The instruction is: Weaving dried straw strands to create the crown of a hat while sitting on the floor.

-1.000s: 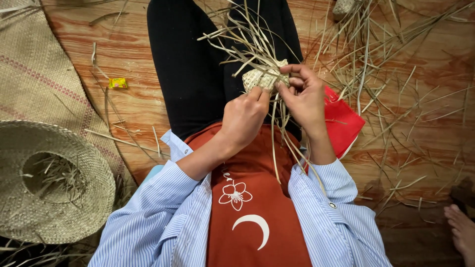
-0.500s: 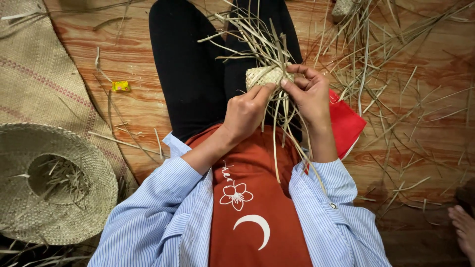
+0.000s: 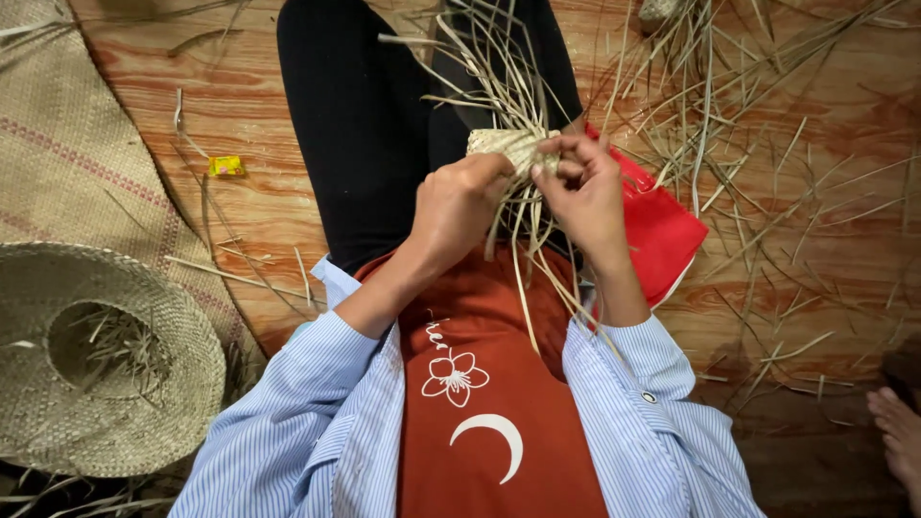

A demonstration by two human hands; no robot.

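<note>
I sit on a wooden floor with black-trousered legs stretched forward and a red cloth over my lap. Both hands meet above my lap on a small woven straw piece [image 3: 504,144] with many loose strands sticking out. My left hand [image 3: 459,206] grips its near left side, thumb on the weave. My right hand [image 3: 587,197] pinches strands at its right edge with curled fingers. Long straw ends hang down between my wrists.
A finished woven straw hat [image 3: 106,360] lies upside down at lower left, next to a woven mat [image 3: 72,163]. A small yellow wrapper [image 3: 226,166] lies on the floor. Loose straw [image 3: 767,125] is scattered at right. A bare foot [image 3: 902,432] shows at the right edge.
The hands and woven piece have stayed above the lap; the fingers shifted slightly on the strands, and the right hand closed more tightly over the piece's right edge.
</note>
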